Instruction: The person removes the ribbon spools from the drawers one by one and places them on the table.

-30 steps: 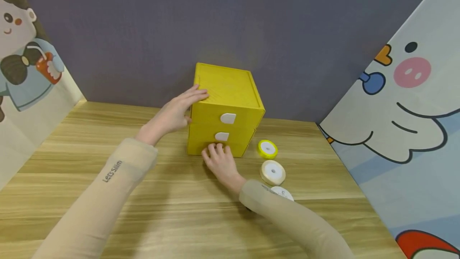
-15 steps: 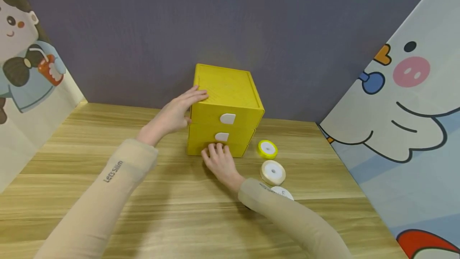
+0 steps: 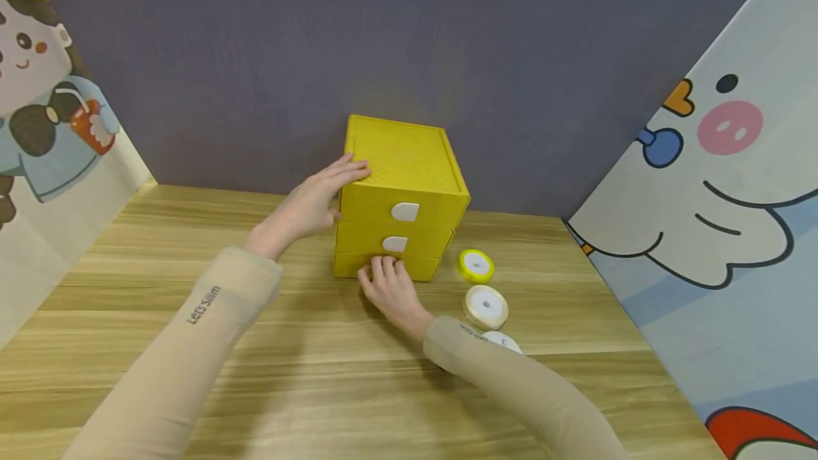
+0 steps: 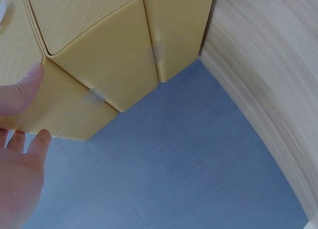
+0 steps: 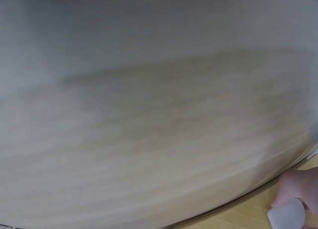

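Note:
A yellow cabinet of three stacked drawers [image 3: 405,155] stands on the wooden table against the back wall. My left hand [image 3: 307,204] lies at its upper left front corner, straight fingers on the top and the thumb lower down at the left edge. At the bottom drawer [image 3: 422,270], my right hand [image 3: 393,293] has its fingers curled at the front. The right wrist view shows that drawer's white tab handle [image 5: 287,215] between thumb and fingers. Above it, the top handle [image 3: 405,212] and middle handle [image 3: 394,243] are uncovered.
Right of the cabinet lie a yellow ribbon spool [image 3: 476,266], a cream ribbon spool [image 3: 486,307] and a white spool [image 3: 505,341] partly behind the right sleeve. A grey wall [image 3: 255,69] rises behind, with cartoon panels on both sides.
The seam above the bottom drawer shows more clearly now. Both hands keep their places on the cabinet, and the head view has shifted slightly.

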The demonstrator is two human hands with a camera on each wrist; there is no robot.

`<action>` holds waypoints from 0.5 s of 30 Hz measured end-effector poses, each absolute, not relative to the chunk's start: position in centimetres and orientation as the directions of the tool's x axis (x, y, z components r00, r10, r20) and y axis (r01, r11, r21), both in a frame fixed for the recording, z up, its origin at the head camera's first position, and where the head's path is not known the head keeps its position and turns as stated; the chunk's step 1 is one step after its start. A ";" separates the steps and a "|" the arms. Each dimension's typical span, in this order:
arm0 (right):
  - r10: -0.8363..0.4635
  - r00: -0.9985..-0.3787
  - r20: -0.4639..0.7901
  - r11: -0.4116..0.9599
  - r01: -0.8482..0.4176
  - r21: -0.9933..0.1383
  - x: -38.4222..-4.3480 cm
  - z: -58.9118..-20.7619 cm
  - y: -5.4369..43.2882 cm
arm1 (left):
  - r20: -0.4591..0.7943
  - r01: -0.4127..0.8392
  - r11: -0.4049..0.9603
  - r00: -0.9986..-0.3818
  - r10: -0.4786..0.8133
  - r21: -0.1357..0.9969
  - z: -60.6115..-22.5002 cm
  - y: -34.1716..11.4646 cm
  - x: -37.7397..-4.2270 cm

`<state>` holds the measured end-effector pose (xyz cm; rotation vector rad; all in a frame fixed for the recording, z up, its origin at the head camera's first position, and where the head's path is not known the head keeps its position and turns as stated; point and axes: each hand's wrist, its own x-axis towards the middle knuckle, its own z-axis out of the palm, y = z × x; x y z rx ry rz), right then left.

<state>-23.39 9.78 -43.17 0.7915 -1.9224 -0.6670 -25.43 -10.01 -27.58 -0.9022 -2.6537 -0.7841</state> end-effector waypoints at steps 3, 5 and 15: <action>-0.762 -0.392 0.515 0.630 -0.265 0.730 -23.0 -43.0 9.9 | 0.368 0.614 0.676 -0.788 0.494 0.408 -27.5 -10.0 -25.4; -0.770 -0.411 0.488 0.615 -0.277 0.738 -22.6 -42.9 9.9 | 0.365 0.610 0.681 -0.791 0.492 0.405 -27.5 -10.0 -25.4; -0.805 -0.399 0.439 0.572 -0.328 0.751 -20.1 -42.2 10.5 | 0.362 0.607 0.677 -0.793 0.489 0.416 -27.6 -10.0 -25.4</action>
